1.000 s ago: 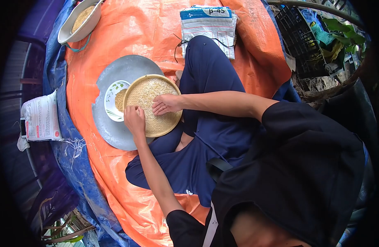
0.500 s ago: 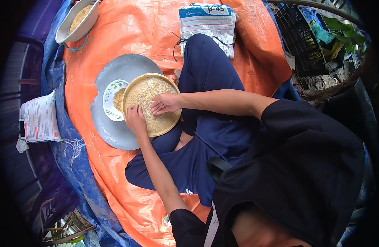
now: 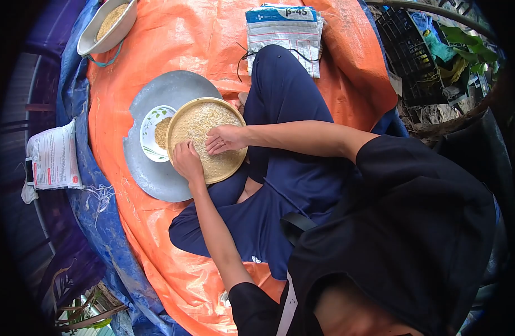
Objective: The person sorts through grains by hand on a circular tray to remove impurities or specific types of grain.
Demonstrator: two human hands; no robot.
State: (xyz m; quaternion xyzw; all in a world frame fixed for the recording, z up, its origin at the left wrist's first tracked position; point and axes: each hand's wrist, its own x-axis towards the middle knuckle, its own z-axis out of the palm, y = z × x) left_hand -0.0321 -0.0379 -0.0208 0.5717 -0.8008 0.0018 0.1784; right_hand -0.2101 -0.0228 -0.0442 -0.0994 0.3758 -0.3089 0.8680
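Note:
A round woven winnowing tray [image 3: 228, 172] rests by my folded legs, partly over a grey metal disc [image 3: 148, 187], with pale grains [image 3: 204, 119] spread across it. My left hand [image 3: 188, 162] lies over the tray's near-left rim, fingers bent down and together among the grains; whatever is between the fingertips is hidden. Beside it, my right hand [image 3: 226, 139] is turned partly palm up over the grains, its fingers stretched out and its thumb apart. Left of the tray, a white plate with a green leaf pattern [image 3: 149, 134] holds brown grains [image 3: 163, 133] and is partly covered by the tray.
An orange tarpaulin [image 3: 151, 235] lies under me, bordered by a blue sheet [image 3: 92, 224]. A white basin [image 3: 118, 35] of grain stands at top left. Folded printed sacks [image 3: 282, 39] lie beyond my knee, and another white sack [image 3: 55, 159] sits at left. A black crate [image 3: 403, 50] stands at top right.

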